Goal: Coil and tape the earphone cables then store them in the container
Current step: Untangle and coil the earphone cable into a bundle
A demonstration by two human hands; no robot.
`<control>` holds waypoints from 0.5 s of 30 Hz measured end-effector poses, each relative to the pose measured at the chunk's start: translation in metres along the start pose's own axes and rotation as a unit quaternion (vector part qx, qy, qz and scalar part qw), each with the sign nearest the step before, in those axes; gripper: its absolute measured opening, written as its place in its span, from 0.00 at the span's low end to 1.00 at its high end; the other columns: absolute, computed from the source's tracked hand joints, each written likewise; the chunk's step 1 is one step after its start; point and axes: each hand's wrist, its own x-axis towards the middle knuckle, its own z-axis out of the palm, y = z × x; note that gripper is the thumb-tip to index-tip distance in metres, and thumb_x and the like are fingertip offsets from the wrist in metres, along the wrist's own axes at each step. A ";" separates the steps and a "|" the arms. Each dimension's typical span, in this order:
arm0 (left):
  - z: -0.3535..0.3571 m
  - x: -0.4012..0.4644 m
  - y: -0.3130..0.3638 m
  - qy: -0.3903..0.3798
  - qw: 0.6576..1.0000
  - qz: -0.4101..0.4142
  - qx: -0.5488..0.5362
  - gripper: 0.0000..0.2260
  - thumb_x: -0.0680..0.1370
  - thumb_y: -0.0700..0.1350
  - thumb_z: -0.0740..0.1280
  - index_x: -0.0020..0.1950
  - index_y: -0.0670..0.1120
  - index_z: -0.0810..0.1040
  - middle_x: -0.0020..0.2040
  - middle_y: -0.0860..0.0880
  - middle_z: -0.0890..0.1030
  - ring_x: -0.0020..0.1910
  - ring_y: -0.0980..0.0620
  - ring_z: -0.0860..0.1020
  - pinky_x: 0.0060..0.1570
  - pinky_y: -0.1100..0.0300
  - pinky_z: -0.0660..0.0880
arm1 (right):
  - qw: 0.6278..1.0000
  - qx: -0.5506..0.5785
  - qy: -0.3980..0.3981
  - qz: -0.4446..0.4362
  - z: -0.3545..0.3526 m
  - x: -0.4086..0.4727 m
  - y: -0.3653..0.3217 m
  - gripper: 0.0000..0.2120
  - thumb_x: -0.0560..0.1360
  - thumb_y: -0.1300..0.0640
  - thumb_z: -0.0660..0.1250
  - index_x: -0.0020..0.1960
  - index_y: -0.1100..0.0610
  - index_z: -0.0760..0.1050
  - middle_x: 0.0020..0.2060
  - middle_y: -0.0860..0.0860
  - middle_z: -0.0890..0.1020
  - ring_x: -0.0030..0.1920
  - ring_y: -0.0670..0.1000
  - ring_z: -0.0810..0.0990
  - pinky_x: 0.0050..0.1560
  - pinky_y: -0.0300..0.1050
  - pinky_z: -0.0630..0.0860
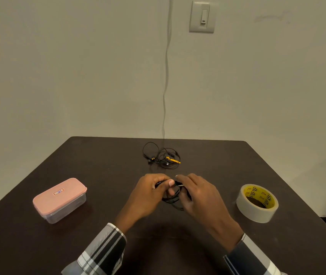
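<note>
On the dark wooden table, the pink-lidded clear plastic container lies to my left, the cream tape roll to my right, and the tangled black-and-yellow earphones beyond my hands.

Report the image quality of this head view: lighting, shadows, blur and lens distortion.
Head view: dim, warm, even light, no glare; soft shadows under both hands and beside the container. Slight blur on the right hand and the tape roll; the left hand is sharper. Wide-angle lens splays the table edges outward.
</note>
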 end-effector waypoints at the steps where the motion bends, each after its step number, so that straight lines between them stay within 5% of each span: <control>1: 0.000 0.000 0.001 0.000 1.000 -0.006 -0.016 0.11 0.81 0.45 0.65 0.42 0.47 0.83 0.36 0.53 0.84 0.38 0.52 0.81 0.44 0.51 0.77 | 1.000 0.026 0.004 0.017 0.000 0.000 -0.001 0.19 0.66 0.67 0.74 0.57 0.59 0.81 0.45 0.53 0.84 0.41 0.55 0.84 0.34 0.50 0.81; 5: 0.002 -0.001 0.002 0.010 0.999 -0.016 -0.026 0.12 0.82 0.44 0.64 0.43 0.41 0.81 0.29 0.55 0.78 0.37 0.47 0.82 0.41 0.51 0.76 | 0.979 0.167 -0.012 0.119 -0.003 0.002 0.001 0.14 0.69 0.65 0.71 0.54 0.54 0.82 0.45 0.45 0.86 0.43 0.46 0.84 0.44 0.44 0.81; 8: -0.001 -0.003 -0.003 0.001 0.999 0.008 0.035 0.12 0.83 0.47 0.62 0.42 0.48 0.80 0.29 0.58 0.76 0.33 0.57 0.79 0.37 0.61 0.71 | 0.937 0.284 -0.107 0.170 -0.012 0.008 0.009 0.10 0.72 0.65 0.72 0.49 0.53 0.84 0.39 0.46 0.86 0.38 0.49 0.84 0.42 0.50 0.81; 12: -0.002 -0.006 -0.004 -0.008 0.994 0.062 0.091 0.13 0.83 0.49 0.61 0.41 0.52 0.79 0.35 0.57 0.78 0.36 0.59 0.75 0.36 0.65 0.67 | 0.920 0.305 -0.152 0.194 -0.021 0.017 0.021 0.08 0.72 0.64 0.75 0.47 0.53 0.87 0.37 0.51 0.86 0.34 0.51 0.82 0.36 0.46 0.75; 15: 0.000 -0.003 -0.005 0.004 0.997 0.047 0.058 0.12 0.83 0.49 0.61 0.45 0.49 0.81 0.39 0.53 0.81 0.39 0.55 0.78 0.41 0.58 0.75 | 0.924 0.302 -0.133 0.195 -0.021 0.018 0.021 0.05 0.71 0.62 0.77 0.45 0.53 0.86 0.37 0.51 0.86 0.36 0.53 0.83 0.36 0.48 0.77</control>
